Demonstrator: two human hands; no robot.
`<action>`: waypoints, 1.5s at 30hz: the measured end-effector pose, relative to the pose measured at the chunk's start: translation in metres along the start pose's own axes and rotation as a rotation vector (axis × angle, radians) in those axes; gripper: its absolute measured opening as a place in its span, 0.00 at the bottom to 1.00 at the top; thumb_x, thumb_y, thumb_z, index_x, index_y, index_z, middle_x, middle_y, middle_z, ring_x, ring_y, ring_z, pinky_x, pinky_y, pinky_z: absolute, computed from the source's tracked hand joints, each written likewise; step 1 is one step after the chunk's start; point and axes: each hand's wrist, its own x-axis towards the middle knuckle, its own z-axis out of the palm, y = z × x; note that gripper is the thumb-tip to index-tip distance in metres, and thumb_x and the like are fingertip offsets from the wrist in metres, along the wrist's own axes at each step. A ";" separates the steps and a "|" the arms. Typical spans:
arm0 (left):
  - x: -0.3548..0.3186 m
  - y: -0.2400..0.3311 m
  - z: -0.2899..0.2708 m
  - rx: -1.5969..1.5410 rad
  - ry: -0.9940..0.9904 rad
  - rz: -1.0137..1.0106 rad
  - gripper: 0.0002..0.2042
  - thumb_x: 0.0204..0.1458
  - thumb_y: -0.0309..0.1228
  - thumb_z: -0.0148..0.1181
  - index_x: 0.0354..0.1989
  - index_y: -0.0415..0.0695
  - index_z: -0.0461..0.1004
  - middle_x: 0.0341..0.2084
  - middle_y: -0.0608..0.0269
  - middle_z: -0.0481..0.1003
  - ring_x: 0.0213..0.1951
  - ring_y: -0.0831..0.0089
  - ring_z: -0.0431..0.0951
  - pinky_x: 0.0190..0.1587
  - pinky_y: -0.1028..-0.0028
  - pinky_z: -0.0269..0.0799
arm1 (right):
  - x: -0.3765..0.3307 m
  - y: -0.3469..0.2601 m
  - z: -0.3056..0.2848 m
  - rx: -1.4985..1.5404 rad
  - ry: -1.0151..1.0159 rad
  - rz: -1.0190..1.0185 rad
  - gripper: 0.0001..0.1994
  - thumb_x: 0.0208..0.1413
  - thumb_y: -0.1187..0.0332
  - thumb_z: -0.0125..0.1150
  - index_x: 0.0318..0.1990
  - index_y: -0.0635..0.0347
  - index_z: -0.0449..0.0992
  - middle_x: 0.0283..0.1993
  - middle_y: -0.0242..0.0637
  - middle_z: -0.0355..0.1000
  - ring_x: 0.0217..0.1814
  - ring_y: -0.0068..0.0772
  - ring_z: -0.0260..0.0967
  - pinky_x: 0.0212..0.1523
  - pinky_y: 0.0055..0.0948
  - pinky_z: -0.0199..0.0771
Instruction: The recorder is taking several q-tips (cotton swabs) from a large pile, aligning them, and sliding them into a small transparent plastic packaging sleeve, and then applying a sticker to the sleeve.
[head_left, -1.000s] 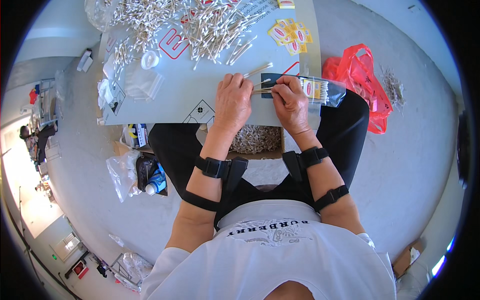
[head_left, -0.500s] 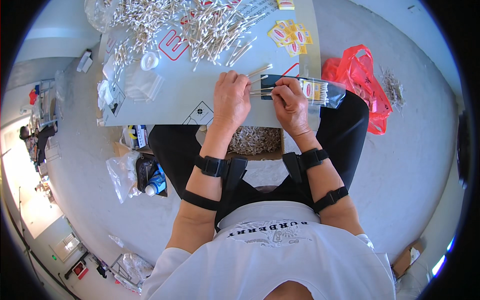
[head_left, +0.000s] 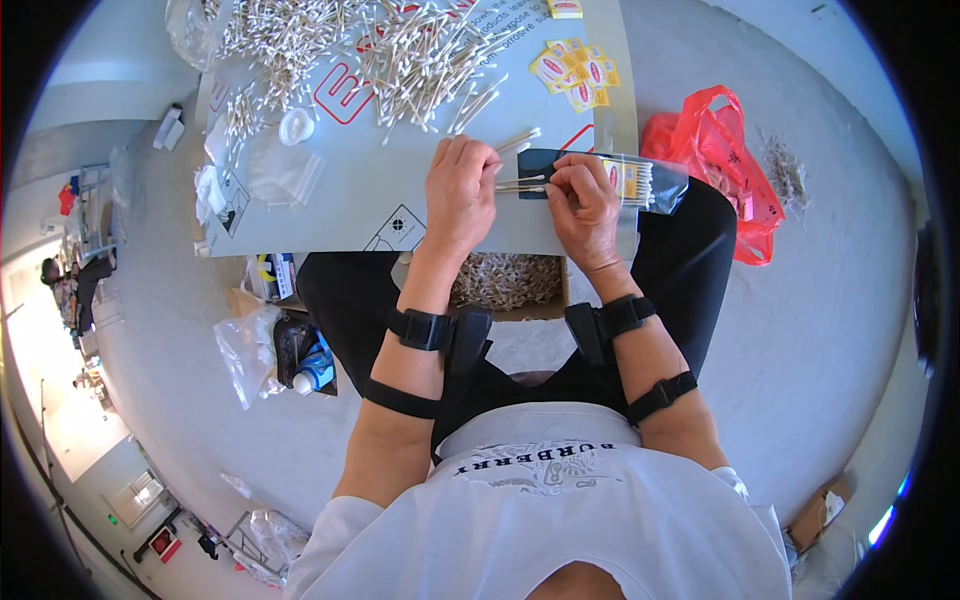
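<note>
Left hand (head_left: pixel 460 195) crept slightly left, gap to right hand (head_left: pixel 585 208) bit wider now. Well left of clear pouch (head_left: pixel 674 188): big red lettering (head_left: pixel 341 95) on tabletop (head_left: pixel 375 165), then swab heap (head_left: pixel 425 65). Left hand pinching few cotton swabs (head_left: pixel 518 184), tips toward pouch. White shirt (head_left: pixel 560 530) below pouch, black lettering. Yellow cards (head_left: pixel 582 72) with red ovals above pouch. Right hand curled at pouch's left end, can't tell grip. Pouch: swabs, yellow label (head_left: pixel 625 178). Red bag (head_left: pixel 715 160) just right.

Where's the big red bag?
In the head view, the red bag is on the right, between the table and the small pale pile.
</note>
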 end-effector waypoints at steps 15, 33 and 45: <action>-0.004 0.006 -0.011 0.023 -0.024 0.048 0.07 0.45 0.18 0.60 0.28 0.43 0.68 0.27 0.60 0.70 0.34 0.56 0.70 0.37 0.61 0.68 | -0.001 0.000 0.001 0.035 -0.006 0.031 0.08 0.48 0.85 0.59 0.32 0.63 0.70 0.41 0.40 0.69 0.36 0.38 0.70 0.34 0.28 0.72; -0.027 0.007 -0.026 0.229 -0.140 -0.228 0.06 0.44 0.22 0.64 0.27 0.40 0.72 0.28 0.58 0.73 0.37 0.54 0.73 0.38 0.58 0.71 | 0.001 0.001 -0.001 0.003 0.021 -0.025 0.10 0.49 0.86 0.55 0.38 0.63 0.70 0.41 0.42 0.70 0.38 0.41 0.71 0.38 0.30 0.73; -0.027 0.007 -0.010 0.232 -0.132 -0.230 0.06 0.44 0.20 0.63 0.28 0.41 0.72 0.27 0.57 0.73 0.35 0.54 0.73 0.38 0.59 0.70 | 0.000 -0.003 -0.001 0.000 -0.023 -0.013 0.12 0.44 0.87 0.55 0.36 0.64 0.70 0.41 0.39 0.70 0.32 0.32 0.71 0.33 0.27 0.74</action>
